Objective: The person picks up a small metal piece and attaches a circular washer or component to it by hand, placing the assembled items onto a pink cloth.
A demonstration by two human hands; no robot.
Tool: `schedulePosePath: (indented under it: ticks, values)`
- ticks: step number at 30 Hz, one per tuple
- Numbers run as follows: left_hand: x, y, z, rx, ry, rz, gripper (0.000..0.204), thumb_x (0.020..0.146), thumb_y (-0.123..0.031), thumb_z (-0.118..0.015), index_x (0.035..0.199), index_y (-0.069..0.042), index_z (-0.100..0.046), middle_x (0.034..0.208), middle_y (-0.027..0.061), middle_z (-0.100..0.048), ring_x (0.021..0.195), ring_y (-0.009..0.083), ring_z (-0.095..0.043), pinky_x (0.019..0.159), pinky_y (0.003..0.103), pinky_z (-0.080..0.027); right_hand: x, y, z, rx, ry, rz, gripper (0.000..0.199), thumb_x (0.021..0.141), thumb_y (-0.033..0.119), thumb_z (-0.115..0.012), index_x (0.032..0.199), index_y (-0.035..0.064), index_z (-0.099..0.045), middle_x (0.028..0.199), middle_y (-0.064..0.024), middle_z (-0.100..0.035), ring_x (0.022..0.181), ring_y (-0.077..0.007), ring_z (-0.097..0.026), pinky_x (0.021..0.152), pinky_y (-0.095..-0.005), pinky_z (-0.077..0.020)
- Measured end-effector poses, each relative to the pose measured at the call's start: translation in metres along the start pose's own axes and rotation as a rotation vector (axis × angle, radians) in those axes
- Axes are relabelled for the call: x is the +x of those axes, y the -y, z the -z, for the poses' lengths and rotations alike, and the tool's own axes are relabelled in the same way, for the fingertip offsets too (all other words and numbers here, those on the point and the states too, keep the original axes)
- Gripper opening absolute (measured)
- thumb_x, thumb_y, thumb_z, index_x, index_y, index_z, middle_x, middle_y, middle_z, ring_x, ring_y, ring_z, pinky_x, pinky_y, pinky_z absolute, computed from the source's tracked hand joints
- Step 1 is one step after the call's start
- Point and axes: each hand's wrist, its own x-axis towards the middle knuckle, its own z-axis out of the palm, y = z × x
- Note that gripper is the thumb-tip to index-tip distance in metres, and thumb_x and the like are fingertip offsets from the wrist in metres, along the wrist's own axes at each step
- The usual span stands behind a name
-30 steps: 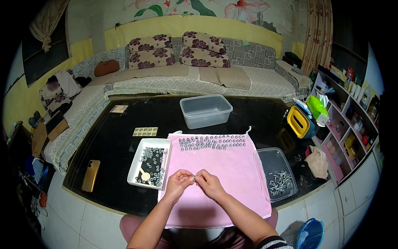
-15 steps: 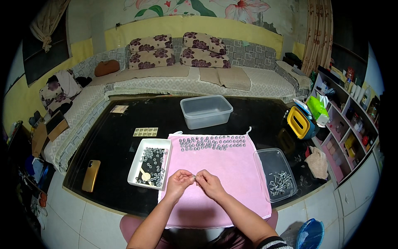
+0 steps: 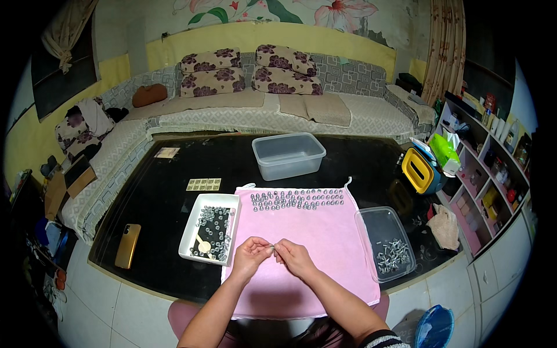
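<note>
Since the earlier frames almost nothing has moved: both hands stay together over the near part of the pink cloth (image 3: pixel 301 243), only the fingers shift slightly

In the head view I see my left hand (image 3: pixel 250 255) and right hand (image 3: pixel 295 258) meeting fingertip to fingertip, pinching a small metal piece (image 3: pixel 272 247) between them; it is too tiny for me to tell whether it is a nut, a screw or both. At 12 o'clock from the hands, rows of finished small metal parts (image 3: pixel 297 199) line the cloth's far edge. At 10 o'clock the white tray (image 3: pixel 210 234) is well stocked; at 3 o'clock the clear tray (image 3: pixel 387 243) holds a modest heap of screws. I judge the work partly done, with plenty left
</note>
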Motion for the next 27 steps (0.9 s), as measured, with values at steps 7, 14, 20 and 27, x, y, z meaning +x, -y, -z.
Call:
schedulePosePath:
  ticks: [7,14,20,27]
  values:
    - [0.001,0.002,0.002,0.039,0.008,-0.001,0.015,0.076,0.004,-0.060,0.088,-0.001,-0.052,0.083,0.0072,-0.058,0.076,0.0109,-0.057,0.071,0.022,-0.048,-0.001,0.001,0.000,0.003,-0.012,-0.011,0.029,0.088,0.026,-0.044,0.073,0.0038,-0.053,0.058,-0.0040,-0.054,0.054,-0.0133,-0.053,0.052,-0.0268,-0.0416]
    - [0.001,0.001,0.001,0.003,0.026,-0.013,0.016,0.076,0.004,-0.060,0.088,-0.001,-0.052,0.083,0.0073,-0.058,0.076,0.0111,-0.057,0.071,0.022,-0.049,0.000,-0.001,0.001,0.012,0.004,-0.004,0.032,0.088,0.028,-0.044,0.069,0.0034,-0.053,0.054,-0.0041,-0.053,0.050,-0.0134,-0.051,0.050,-0.0268,-0.0405]
    - [0.002,0.003,0.003,0.007,0.028,-0.020,0.016,0.076,0.004,-0.059,0.089,-0.001,-0.051,0.083,0.0073,-0.058,0.076,0.0116,-0.057,0.071,0.023,-0.049,0.000,0.005,0.003,-0.012,0.038,-0.074,0.035,0.088,0.031,-0.044,0.068,0.0035,-0.054,0.052,-0.0034,-0.052,0.049,-0.0115,-0.050,0.048,-0.0264,-0.0393]
    - [0.002,0.002,0.003,-0.005,0.006,-0.005,0.016,0.077,0.003,-0.059,0.090,-0.001,-0.051,0.083,0.0080,-0.058,0.077,0.0123,-0.058,0.071,0.023,-0.049,-0.001,0.008,-0.001,0.124,-0.059,-0.004,0.032,0.088,0.029,-0.046,0.072,0.0026,-0.054,0.056,-0.0038,-0.053,0.050,-0.0107,-0.050,0.050,-0.0239,-0.0411]
